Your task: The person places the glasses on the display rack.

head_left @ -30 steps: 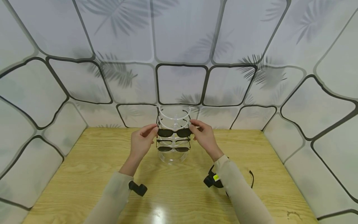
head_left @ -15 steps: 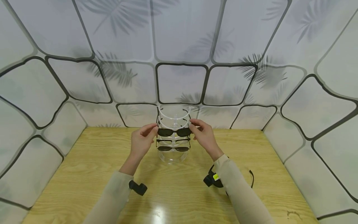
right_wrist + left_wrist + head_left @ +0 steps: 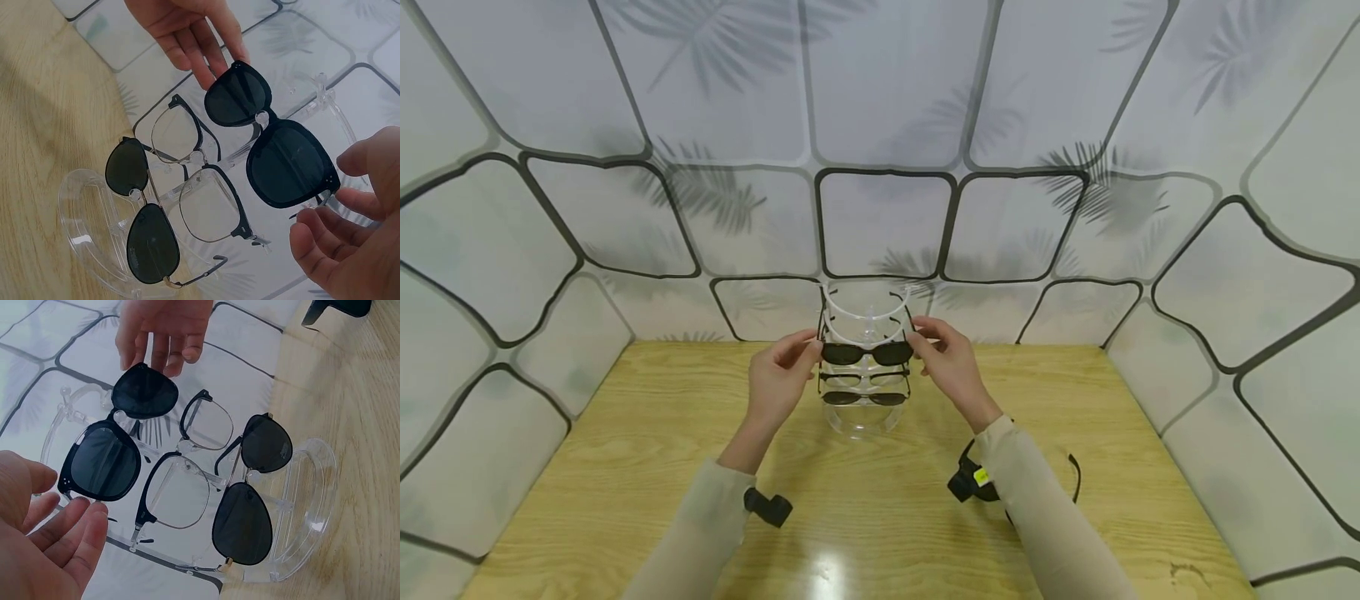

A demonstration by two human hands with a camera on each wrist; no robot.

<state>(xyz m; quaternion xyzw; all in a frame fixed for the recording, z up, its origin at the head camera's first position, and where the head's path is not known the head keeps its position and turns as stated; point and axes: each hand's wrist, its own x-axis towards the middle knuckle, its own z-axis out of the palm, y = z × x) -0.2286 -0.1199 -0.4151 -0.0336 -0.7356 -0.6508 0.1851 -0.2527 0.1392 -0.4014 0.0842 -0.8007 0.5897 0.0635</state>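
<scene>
Lately, almost nothing has shifted: my left hand [image 3: 775, 379] and right hand [image 3: 947, 360] keep pinching both sides of the thick black-framed, dark-lensed sunglasses [image 3: 883, 354], which sit on the clear plastic display stand [image 3: 319, 519], just above the black-browed, clear-lensed eyeglasses [image 3: 165, 475]. From this stillness, I judge the work is at careful adjusting.

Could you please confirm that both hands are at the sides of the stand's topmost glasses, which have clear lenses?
Not quite: the topmost pair, the black sunglasses, has dark lenses, as the left wrist view shows. The left hand and right hand are indeed at its sides.
</scene>
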